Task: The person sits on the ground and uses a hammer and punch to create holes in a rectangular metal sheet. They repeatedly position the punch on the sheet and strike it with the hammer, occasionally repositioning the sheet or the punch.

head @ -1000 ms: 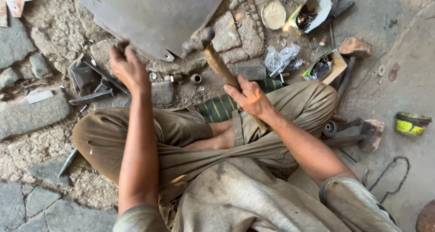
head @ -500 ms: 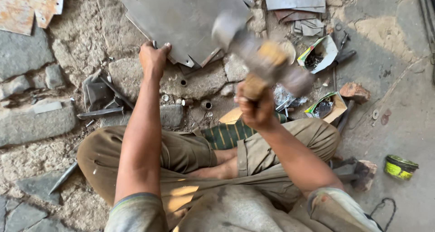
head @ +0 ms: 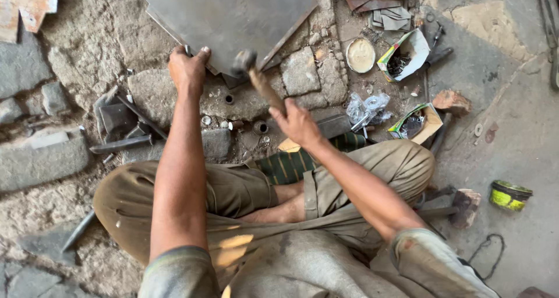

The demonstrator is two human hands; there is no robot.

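**Down on the sheet edge: hammer & holding hand**

Right now the right hand (head: 298, 123) has its grip fully closed round the wooden handle of a hammer (head: 256, 79), fingers wrapped, thumb along the top. The hammer head sits low, at or just above the near edge of a grey metal sheet (head: 233, 12); contact or a hair off, can't tell. The handle slants up and to the left from the hand, so the head lands just beside the other hand w/o crossing it.

The left hand (head: 187, 69) lies on that same edge, fingers curled over it and partly clamped, palm pressing down. It looks placed to pin the sheet so it doesn't skid on the rough stone floor (head: 87, 36). The left arm runs nearly straight fwd from the shoulder, elbow barely bent. The right arm is bent at the elbow, forearm angled inward across the knee, wrist tipped down.

The person sits cross-legged, the sheet directly in front, near both hands. A flat stone block (head: 157, 91) lies under the sheet's near corner, likely as backing.

Small bits lie between knees and sheet: short metal rings (head: 260, 127), a dark metal bar (head: 119, 145) at left. To the right: a round tin lid (head: 361, 54), two open cardboard boxes (head: 407, 53) of small dark parts, a clear plastic bag (head: 367, 107). A yellow-green tin (head: 510, 195) stands well apart at far right.
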